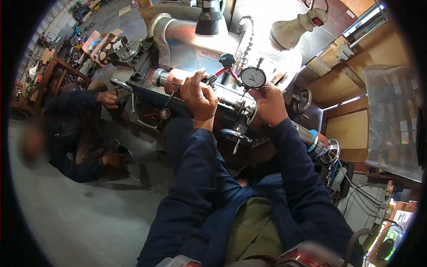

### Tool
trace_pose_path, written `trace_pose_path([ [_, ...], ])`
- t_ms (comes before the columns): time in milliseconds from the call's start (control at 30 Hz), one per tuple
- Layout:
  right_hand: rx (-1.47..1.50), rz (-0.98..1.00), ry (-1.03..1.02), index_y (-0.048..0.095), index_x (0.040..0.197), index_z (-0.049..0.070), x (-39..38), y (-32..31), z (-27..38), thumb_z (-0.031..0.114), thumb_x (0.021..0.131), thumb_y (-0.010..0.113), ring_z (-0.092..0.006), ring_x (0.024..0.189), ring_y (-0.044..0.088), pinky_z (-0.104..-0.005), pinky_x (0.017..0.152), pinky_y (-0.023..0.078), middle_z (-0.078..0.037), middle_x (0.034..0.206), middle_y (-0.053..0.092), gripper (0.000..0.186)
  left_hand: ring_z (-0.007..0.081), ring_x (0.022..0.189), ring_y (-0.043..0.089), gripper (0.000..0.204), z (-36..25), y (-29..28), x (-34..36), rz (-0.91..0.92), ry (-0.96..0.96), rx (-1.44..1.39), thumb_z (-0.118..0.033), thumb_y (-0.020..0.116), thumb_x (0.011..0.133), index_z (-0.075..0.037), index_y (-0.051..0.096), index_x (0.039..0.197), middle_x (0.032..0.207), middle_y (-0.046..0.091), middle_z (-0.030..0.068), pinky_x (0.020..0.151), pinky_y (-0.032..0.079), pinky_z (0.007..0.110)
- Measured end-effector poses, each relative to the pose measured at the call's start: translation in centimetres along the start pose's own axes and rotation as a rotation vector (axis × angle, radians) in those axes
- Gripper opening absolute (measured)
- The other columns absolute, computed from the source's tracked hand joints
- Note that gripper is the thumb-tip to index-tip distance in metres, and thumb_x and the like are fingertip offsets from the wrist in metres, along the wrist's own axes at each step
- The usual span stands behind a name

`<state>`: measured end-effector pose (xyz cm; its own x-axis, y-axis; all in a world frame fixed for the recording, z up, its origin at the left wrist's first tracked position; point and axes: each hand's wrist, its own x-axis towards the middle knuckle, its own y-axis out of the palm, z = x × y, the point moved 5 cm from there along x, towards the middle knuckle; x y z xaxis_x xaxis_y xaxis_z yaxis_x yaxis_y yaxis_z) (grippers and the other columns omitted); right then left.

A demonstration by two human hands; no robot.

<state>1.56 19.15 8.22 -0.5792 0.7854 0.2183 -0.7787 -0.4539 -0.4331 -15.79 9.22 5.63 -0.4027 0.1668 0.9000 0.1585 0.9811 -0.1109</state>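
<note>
A round dial indicator (253,77) with a white face and black rim sits at the fingertips of my right hand (270,105), which closes on its lower edge. It joins a jointed red and black holder arm (224,70) with a black knob on top. My left hand (199,97) is closed, fingers curled, beside the lower end of that arm and the reddish-brown cylinder (175,82). What lies inside its fingers is hidden. Below both hands runs a shiny metal shaft assembly (230,101) on the machine.
Two work lamps, one dark (211,20) and one beige (291,31), hang over the machine. Handwheels (236,135) project from its front. At left a co-worker crouches, one hand (108,99) by another handwheel (121,84). A plastic-covered rack (391,115) stands at right.
</note>
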Motion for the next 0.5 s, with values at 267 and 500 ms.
trace_pose_path([
  [267, -0.075, -0.045, -0.055, 0.067, 0.106, 0.001, 0.1, -0.1, -0.2, 0.008, 0.082, 0.064, -0.0249, 0.074, 0.066, -0.0352, 0.072, 0.05, -0.019, 0.084, 0.069, 0.025, 0.0291, 0.076, 0.061, 0.042, -0.1, 0.0, 0.0, 0.011, 0.004, 0.02, 0.003, 0.047, 0.073, -0.004, 0.059, 0.113, 0.086, 0.066, 0.0091, 0.083, 0.044, 0.043],
  [500, -0.079, -0.019, -0.027, 0.066, 0.108, 0.002, 0.1, -0.1, -1.2, 0.008, 0.083, 0.063, -0.0254, 0.077, 0.066, -0.036, 0.073, 0.049, -0.019, 0.087, 0.069, 0.026, 0.0295, 0.078, 0.062, 0.039, -0.2, 0.0, 0.0, 0.02, -0.031, 0.032, 0.003, 0.047, 0.074, -0.004, 0.061, 0.11, 0.087, 0.066, 0.0101, 0.086, 0.044, 0.044],
])
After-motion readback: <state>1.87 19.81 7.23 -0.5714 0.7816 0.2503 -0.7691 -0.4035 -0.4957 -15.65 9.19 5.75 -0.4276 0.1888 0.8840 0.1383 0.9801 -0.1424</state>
